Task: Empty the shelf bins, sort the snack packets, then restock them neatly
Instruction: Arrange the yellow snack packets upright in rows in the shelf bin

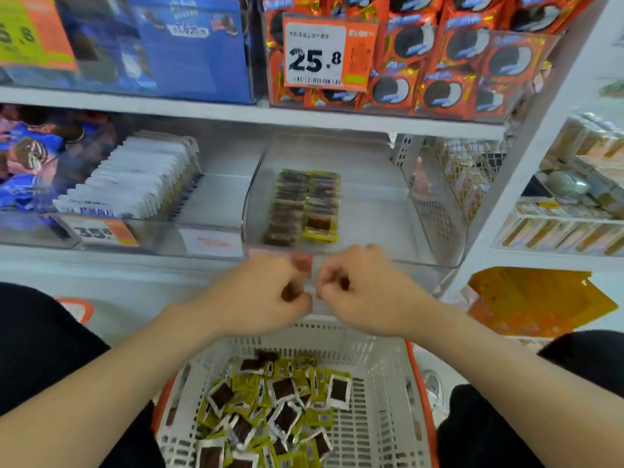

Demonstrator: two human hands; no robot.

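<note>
A clear shelf bin (pixel 371 211) on the middle shelf holds two neat rows of small yellow-and-brown snack packets (pixel 304 207) at its left side. Below it, a white basket with an orange rim (pixel 381 366) holds a loose heap of the same snack packets (pixel 270 403). My left hand (pixel 260 295) and my right hand (pixel 364 292) are side by side, almost touching, just in front of the bin's front edge and above the basket. Both have their fingers curled, and a dark brown bit that looks like a small packet shows inside each fist.
Left of the bin stands a clear bin of white packets (pixel 135 177) with a 35.8 price tag (pixel 98 231). The shelf above carries orange cookie packs (pixel 439 62) with a 25.8 tag (pixel 324 52), and blue boxes (pixel 189 45). A wire divider (pixel 435 204) stands to the right, and yellow bags (pixel 537 298) lie lower right.
</note>
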